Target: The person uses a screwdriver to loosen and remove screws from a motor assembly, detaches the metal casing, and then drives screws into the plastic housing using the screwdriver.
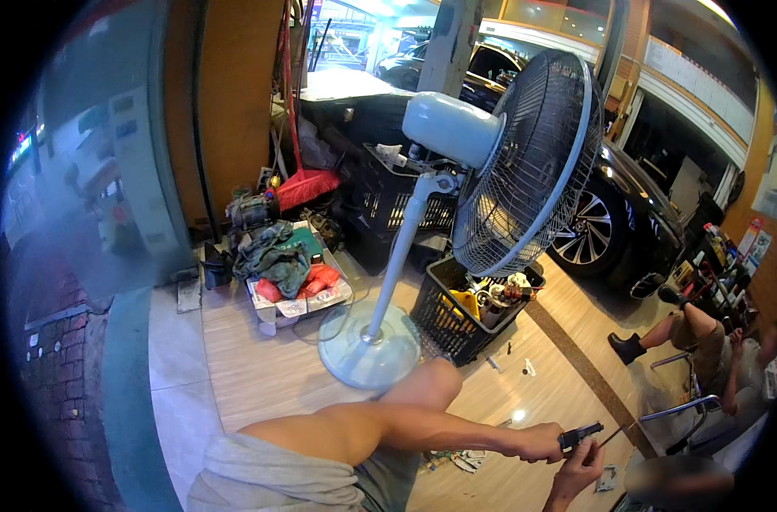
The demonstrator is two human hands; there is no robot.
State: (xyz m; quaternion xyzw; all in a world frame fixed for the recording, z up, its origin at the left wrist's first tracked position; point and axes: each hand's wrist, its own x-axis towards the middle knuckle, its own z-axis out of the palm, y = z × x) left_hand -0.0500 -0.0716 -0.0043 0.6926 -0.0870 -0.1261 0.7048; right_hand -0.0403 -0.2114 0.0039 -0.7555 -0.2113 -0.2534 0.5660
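My left arm stretches across from the lower left, and my left hand point(540, 442) is closed around a small black part point(580, 436) with a metallic look; its exact kind is too small to make out. Just below and touching it, my right hand point(581, 468) pinches a thin dark rod-like tool point(611, 437), which points up and to the right. Fingers partly hide both the part and the tool. Under my forearm, small loose pieces and wires point(461, 459) lie on the wood-look floor.
A pale blue pedestal fan point(370, 328) stands ahead, beside a black crate point(457, 328) of parts. A cardboard box point(269, 317) with cloth and red bundles sits to its left. A black car point(640, 213) is behind; a seated person point(721, 341) is at right.
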